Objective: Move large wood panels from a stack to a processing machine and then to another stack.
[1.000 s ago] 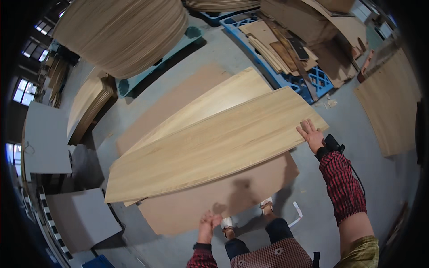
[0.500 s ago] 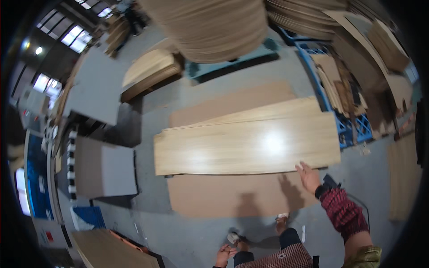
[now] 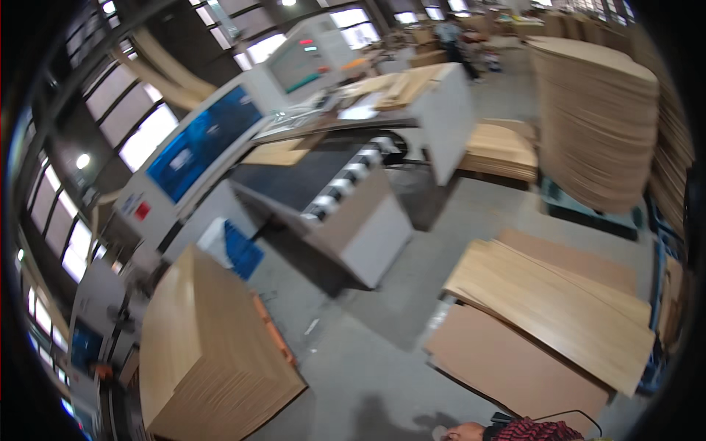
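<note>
Head view, tilted and softly blurred: my right hand [image 3: 465,432] shows at the bottom edge, its fingers pointing left, with a red-and-black checked sleeve [image 3: 540,430] behind it. The frame cuts the hand off, so I cannot tell whether its fingers are spread or curled, or whether they hold anything. My left hand is out of sight.

Nearest to my hand, at lower right, a long, pale wood-grain board [image 3: 559,312] lies flat above a thin brown sheet [image 3: 507,360] on the floor; the sheet sticks out on both long sides. I judge the board stiff and fairly heavy for its length, awkward more than fragile, with a smooth face that could slide and corners that could chip. Its long edges, gripped well apart with fingers underneath, look the best hold.

The grey concrete floor [image 3: 368,345] looks hard and level. At lower left stands a thick stack of similar boards [image 3: 213,353]. Beyond it are a machine with a blue panel [image 3: 206,143] and a dark-topped table [image 3: 290,176] edged in black-and-white stripes. At upper right, a tall stack of curved sheets [image 3: 596,125] rests on a green pallet [image 3: 588,209]. Bright windows [image 3: 151,136] line the left wall; far back, a person [image 3: 450,40] stands.
</note>
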Action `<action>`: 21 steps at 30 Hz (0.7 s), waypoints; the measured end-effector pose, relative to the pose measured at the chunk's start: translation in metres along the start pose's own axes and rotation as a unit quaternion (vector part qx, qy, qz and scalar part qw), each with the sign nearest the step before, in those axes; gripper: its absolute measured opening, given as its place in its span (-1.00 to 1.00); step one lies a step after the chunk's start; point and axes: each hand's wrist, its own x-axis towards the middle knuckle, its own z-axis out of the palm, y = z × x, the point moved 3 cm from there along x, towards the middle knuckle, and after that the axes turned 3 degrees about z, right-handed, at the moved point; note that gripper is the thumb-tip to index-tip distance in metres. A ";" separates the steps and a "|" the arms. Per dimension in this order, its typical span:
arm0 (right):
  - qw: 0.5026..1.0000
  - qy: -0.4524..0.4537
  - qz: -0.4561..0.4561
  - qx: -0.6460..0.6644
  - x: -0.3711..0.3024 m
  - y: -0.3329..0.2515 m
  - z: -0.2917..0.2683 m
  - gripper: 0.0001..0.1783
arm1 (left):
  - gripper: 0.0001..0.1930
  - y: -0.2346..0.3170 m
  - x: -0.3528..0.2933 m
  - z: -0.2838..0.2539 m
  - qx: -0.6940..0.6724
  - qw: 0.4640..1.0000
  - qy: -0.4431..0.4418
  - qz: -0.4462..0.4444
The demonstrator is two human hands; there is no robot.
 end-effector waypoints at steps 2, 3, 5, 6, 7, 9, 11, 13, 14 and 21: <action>0.994 -0.082 0.078 -0.011 0.021 0.014 0.014 -0.74 | -0.44 0.009 -0.026 -0.075 -0.053 0.996 0.075 0.010; 0.995 -0.021 -0.022 -0.095 0.026 0.043 0.023 -0.74 | -0.47 0.017 -0.036 -0.117 -0.078 0.989 0.126 0.000; 0.981 -0.090 -0.034 -0.169 0.023 0.046 -0.019 -0.73 | -0.59 0.011 -0.047 -0.200 -0.045 0.986 0.163 0.001; 0.973 -0.173 0.080 -0.132 0.041 0.080 -0.026 -0.63 | -0.61 0.016 -0.055 -0.227 -0.112 0.972 0.204 0.041; 0.905 -0.146 0.400 0.003 0.021 0.116 -0.040 -0.63 | -0.63 0.023 -0.063 -0.250 -0.176 0.951 0.241 0.079; 0.903 -0.153 0.398 -0.056 0.010 0.197 -0.058 -0.61 | -0.63 0.042 -0.052 -0.301 -0.207 0.942 0.248 0.089; 0.854 -0.096 0.511 -0.028 0.004 0.228 -0.092 -0.61 | -0.62 0.078 -0.039 -0.333 -0.227 0.935 0.256 0.096; 0.846 -0.091 0.515 -0.106 0.036 0.225 -0.112 -0.63 | -0.63 0.144 -0.033 -0.349 -0.192 0.933 0.262 0.156; 0.849 -0.092 0.506 -0.124 0.067 0.223 -0.116 -0.64 | -0.63 0.158 -0.018 -0.362 -0.191 0.933 0.257 0.163; 0.949 -0.133 0.125 -0.256 0.471 0.164 -0.041 -0.69 | -0.73 0.224 0.044 -0.437 -0.245 0.936 0.224 0.121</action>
